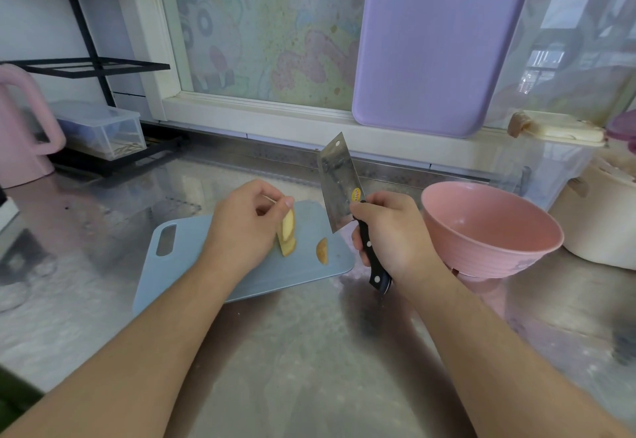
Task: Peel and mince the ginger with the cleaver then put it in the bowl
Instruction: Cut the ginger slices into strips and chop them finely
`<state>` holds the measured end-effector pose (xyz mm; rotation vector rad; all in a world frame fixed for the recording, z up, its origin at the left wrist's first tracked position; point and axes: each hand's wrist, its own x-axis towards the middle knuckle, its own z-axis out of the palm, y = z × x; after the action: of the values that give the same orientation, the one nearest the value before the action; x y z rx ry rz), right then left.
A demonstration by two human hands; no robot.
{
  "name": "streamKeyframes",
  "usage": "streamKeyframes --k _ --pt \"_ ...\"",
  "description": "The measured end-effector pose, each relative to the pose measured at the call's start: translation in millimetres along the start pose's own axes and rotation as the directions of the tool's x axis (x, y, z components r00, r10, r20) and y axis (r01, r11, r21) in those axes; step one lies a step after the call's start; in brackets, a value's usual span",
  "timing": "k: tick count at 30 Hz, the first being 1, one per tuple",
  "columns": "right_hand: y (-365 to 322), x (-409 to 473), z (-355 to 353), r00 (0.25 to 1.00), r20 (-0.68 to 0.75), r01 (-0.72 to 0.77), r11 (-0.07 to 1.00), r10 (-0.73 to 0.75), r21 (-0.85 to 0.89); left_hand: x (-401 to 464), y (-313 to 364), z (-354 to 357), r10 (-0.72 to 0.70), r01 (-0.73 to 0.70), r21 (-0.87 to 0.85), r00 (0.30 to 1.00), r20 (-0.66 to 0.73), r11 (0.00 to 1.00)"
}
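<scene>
1. The left hand (246, 222) hides part of the pale ginger (287, 233) it pinches upright on the smooth blue cutting board (192, 258).
2. The right hand (389, 231) grips the steel cleaver (339, 183), its black riveted handle partly covered.
3. A ribbed pink bowl (492, 231) stands on the counter (309, 351).

Steel counter (292, 351) under a cartoon-papered window (268, 31), lilac board (433, 42) propped there, black rack (86, 59) at left.

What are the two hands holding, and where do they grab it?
The left hand pinches the ginger at its top end. The right hand grips the cleaver by its black handle.
</scene>
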<state>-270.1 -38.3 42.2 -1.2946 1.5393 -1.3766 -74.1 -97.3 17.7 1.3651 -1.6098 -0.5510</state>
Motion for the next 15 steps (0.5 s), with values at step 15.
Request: streamKeyframes --k 15 --pt "0 0 -1 1.000 0.003 0.010 1.000 -0.010 -0.013 -6 -4 -18 -0.059 -0.118 0.452 0.932 0.359 0.884"
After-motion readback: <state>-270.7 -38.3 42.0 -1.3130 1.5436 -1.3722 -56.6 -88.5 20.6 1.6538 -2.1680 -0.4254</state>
